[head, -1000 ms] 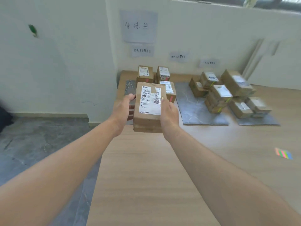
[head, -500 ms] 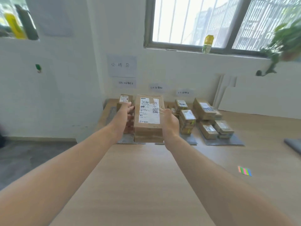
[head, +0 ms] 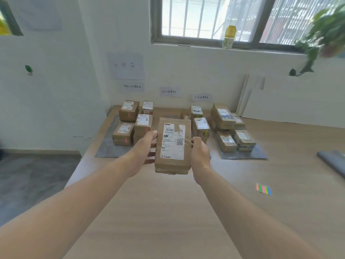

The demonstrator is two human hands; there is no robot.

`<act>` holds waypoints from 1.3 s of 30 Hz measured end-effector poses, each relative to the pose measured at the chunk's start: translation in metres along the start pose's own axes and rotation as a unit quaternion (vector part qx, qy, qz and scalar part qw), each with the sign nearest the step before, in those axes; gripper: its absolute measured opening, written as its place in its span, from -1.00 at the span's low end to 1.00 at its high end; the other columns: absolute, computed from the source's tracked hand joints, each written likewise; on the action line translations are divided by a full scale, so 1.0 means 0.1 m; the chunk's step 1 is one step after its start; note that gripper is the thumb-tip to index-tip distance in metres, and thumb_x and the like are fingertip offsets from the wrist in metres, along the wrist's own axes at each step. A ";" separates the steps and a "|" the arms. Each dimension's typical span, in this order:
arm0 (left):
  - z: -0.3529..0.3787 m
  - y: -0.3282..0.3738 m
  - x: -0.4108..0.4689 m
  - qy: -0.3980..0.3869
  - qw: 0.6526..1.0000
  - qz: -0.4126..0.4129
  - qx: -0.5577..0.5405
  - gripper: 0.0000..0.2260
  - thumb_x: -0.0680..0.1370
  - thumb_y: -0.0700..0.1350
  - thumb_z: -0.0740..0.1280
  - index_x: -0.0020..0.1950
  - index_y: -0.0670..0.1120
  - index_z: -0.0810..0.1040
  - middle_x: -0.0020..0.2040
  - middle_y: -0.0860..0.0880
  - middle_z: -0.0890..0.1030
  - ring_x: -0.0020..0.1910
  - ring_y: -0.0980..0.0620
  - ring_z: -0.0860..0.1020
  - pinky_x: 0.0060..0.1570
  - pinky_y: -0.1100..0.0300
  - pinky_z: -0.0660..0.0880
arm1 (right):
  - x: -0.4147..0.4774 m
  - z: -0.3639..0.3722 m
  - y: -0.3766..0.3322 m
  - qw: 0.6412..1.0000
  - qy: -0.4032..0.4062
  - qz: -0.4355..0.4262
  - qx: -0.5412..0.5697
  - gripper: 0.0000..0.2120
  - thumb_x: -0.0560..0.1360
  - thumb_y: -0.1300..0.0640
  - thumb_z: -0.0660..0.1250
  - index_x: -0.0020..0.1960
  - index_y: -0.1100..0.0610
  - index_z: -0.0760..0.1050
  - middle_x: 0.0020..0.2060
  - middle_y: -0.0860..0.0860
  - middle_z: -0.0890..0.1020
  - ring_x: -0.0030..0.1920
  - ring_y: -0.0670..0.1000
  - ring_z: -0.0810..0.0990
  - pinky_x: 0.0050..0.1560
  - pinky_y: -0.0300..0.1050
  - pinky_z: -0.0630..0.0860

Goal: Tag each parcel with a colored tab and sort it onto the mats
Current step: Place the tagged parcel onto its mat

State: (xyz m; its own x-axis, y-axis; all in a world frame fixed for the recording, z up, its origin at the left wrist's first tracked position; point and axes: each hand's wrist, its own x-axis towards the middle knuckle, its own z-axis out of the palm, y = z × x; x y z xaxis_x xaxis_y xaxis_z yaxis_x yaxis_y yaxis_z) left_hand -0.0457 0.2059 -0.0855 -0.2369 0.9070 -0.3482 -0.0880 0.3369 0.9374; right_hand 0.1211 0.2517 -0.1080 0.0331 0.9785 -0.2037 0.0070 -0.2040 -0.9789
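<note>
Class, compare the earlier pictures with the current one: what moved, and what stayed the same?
The parcel shifted right, from in front of the left mat's parcels to the gap beside the middle stack. The left hand and right hand kept gripping its sides; nothing was released. The sorted stacks and colored tab strip on the table stayed put.

1. The held parcel (head: pixel 173 144) is above the middle of the bench (head: pixel 168 212), gripped at its sides by the left hand (head: pixel 144 149) and the right hand (head: pixel 200 152).
2. Behind it, at the bench's far end by the wall, the left mat (head: pixel 106 150) carries the left parcels (head: pixel 124 132), and the right mat (head: pixel 257 153) carries the right parcels (head: pixel 224 116).
3. The middle parcels (head: pixel 200 124) stand between those groups, just behind the held parcel.
4. The strip of tabs (head: pixel 263 189) lies on the bench to the right, nearer than the right mat.
5. The rolled mat (head: pixel 332 161) lies farther right.
</note>
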 end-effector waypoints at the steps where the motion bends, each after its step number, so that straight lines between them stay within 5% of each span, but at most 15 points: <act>1: 0.05 -0.02 0.07 -0.007 1.000 -0.009 0.002 -0.72 0.64 0.20 0.13 0.04 0.16 0.61 -0.02 0.06 0.69 0.04 -0.06 0.65 0.20 -0.03 0.55 | 0.06 -0.04 0.04 1.000 0.005 0.004 -0.006 -0.74 0.61 -0.02 0.09 -0.16 0.05 0.44 -0.30 -0.08 0.54 -0.29 -0.03 0.45 -0.29 -0.12 0.34; 8: 0.54 -0.31 0.49 -0.044 0.997 -0.062 0.020 -0.75 0.64 0.18 0.14 0.06 0.14 0.57 0.11 -0.02 0.65 0.09 -0.13 0.64 0.21 -0.08 0.55 | 0.46 -0.48 0.46 0.995 0.056 0.075 -0.026 -0.68 0.52 -0.09 0.07 -0.18 0.08 0.48 -0.20 0.02 0.60 -0.17 0.08 0.51 -0.20 -0.04 0.39; 12: 0.84 -0.46 0.65 -0.054 0.994 -0.091 0.025 -0.74 0.62 0.17 0.15 0.01 0.11 0.59 0.17 -0.07 0.65 0.18 -0.19 0.62 0.24 -0.11 0.54 | 0.67 -0.75 0.66 0.992 0.066 0.108 0.001 -0.50 0.43 -0.20 0.04 0.01 0.04 0.64 -0.05 -0.01 0.73 0.05 0.10 0.67 0.13 0.13 0.59; 19: 1.44 -0.81 0.92 -0.005 0.991 -0.128 0.025 -0.66 0.58 0.24 0.18 0.20 0.11 0.57 0.28 -0.17 0.56 0.06 -0.18 0.63 0.03 -0.03 0.61 | 1.13 -1.31 1.06 0.989 0.024 0.143 0.008 -0.54 0.47 -0.12 0.05 0.01 0.05 0.66 -0.02 0.00 0.74 0.08 0.13 0.69 0.17 0.17 0.59; 24: 1.71 -1.18 0.99 0.022 0.985 -0.172 -0.004 -0.58 0.61 0.22 0.15 0.30 0.01 0.55 0.25 -0.21 0.56 0.03 -0.19 0.62 0.17 -0.12 0.58 | 1.30 -1.65 1.40 0.982 -0.019 0.185 -0.003 -0.63 0.62 -0.01 0.06 -0.01 0.10 0.62 0.04 0.09 0.73 0.01 0.11 0.67 0.08 0.07 0.57; 31: 1.89 -1.62 0.98 0.010 0.974 -0.226 0.003 -0.63 0.64 0.17 0.15 0.25 -0.03 0.56 0.00 -0.09 0.63 -0.01 -0.10 0.63 0.21 -0.05 0.55 | 1.36 -1.78 1.85 0.968 -0.054 0.236 -0.069 -0.52 0.40 -0.17 0.03 0.00 0.05 0.61 0.03 0.03 0.71 -0.05 0.06 0.60 -0.07 -0.01 0.48; 35: 1.88 -1.81 1.03 -0.001 0.969 -0.247 0.015 -0.66 0.65 0.17 0.14 0.19 -0.01 0.57 -0.05 -0.06 0.64 -0.01 -0.09 0.63 0.18 -0.02 0.55 | 1.36 -1.76 2.00 0.955 -0.072 0.262 -0.122 -0.74 0.49 -0.07 0.04 -0.13 -0.05 0.48 -0.07 -0.12 0.59 -0.14 0.02 0.45 -0.24 -0.08 0.33; 39: 1.85 -2.01 1.08 -0.006 0.965 -0.261 0.027 -0.68 0.66 0.16 0.14 0.16 0.00 0.56 -0.05 -0.05 0.62 -0.01 -0.08 0.61 0.22 -0.04 0.53 | 1.32 -1.73 2.12 0.948 -0.072 0.280 -0.136 -0.68 0.55 -0.08 0.04 0.04 -0.06 0.56 0.10 -0.03 0.61 -0.06 0.00 0.45 -0.18 -0.11 0.35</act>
State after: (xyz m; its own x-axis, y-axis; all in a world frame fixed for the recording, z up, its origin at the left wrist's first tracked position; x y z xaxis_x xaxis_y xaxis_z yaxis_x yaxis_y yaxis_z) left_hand 0.1255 0.2830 -0.3113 -0.1631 0.6123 -0.7736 -0.1417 0.7615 0.6325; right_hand 0.2997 0.3325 -0.3405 -0.0296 0.7048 -0.7088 0.2876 -0.6731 -0.6814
